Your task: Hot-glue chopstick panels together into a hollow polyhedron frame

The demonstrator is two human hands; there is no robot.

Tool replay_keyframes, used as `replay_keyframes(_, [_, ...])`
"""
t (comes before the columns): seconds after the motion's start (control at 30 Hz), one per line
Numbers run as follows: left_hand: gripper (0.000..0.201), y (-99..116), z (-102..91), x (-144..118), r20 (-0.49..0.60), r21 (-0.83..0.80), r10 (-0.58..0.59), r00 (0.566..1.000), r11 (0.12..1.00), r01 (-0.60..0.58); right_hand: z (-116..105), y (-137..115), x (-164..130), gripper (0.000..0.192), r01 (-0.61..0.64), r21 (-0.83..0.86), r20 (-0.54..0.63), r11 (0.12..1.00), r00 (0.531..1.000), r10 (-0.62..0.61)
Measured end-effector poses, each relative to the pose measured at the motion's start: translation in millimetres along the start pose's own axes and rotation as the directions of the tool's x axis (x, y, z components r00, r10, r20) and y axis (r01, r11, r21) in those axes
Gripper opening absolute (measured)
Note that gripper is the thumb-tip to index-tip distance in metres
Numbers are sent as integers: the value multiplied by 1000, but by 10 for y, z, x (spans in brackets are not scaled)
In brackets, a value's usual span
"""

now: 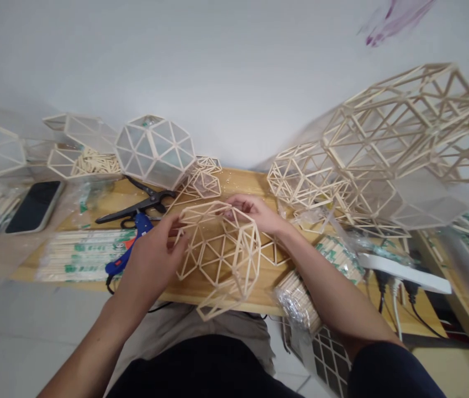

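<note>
Both of my hands hold a half-built dome frame [221,254] of pale wooden sticks joined in triangles, above the near edge of a low wooden board [188,290]. My left hand [155,257] grips its left side. At the frame's top far edge my right hand [254,213] pinches the sticks with its fingertips. A blue glue gun [128,251] lies just left of my left hand, and black pliers [135,207] lie behind it.
Finished stick domes stand at the back [155,149] and stack high on the right [404,138]. Packets of sticks [80,254] and a phone [33,205] lie to the left. A white power strip [404,271] with plugs and a stick bundle [298,301] are on the right.
</note>
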State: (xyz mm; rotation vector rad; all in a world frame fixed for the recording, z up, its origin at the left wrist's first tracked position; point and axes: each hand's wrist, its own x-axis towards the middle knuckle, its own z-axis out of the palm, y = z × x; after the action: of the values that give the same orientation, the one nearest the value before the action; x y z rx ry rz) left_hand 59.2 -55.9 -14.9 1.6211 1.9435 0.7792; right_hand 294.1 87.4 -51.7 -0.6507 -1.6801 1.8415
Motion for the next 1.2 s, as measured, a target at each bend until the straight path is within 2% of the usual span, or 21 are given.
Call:
replay_keyframes(0.13, [42, -34, -43, 140, 16, -87, 23, 1000, 996, -21, 8, -49, -29, 28, 14, 26, 25, 1000, 1000, -15])
replay_keyframes(0.3, [36, -10, -78, 345, 105, -161, 58, 993, 986, -40, -7, -132, -38, 21, -9, 87, 173, 996, 985, -6])
replay_keyframes(0.43, [37, 12, -49, 484, 103, -258, 165, 981, 957, -134, -8, -164, -29, 24, 18, 117, 234, 993, 971, -45])
replay_keyframes(0.63, [37, 68, -31, 561, 85, -306, 226, 971, 933, -190, -25, -173, -39, 20, 70, 136, 314, 988, 943, -111])
replay_keyframes(0.8, [30, 152, -37, 585, -2, -209, 299, 954, 933, -293, -47, -198, -60, 20, 105, 78, 290, 991, 949, -123])
replay_keyframes(0.97, [28, 215, -38, 616, -100, -2, 451, 887, 891, -453, -38, -185, -61, 25, 95, 42, 230, 995, 968, -102])
replay_keyframes(1.1, [28, 243, -83, 578, -133, 115, 498, 857, 867, -485, -30, -189, -63, 26, 82, 45, 198, 996, 976, -90])
replay_keyframes(1.2, [27, 279, -112, 577, -166, 155, 518, 839, 854, -497, -14, -266, -84, 23, 138, 3, 174, 990, 975, -136])
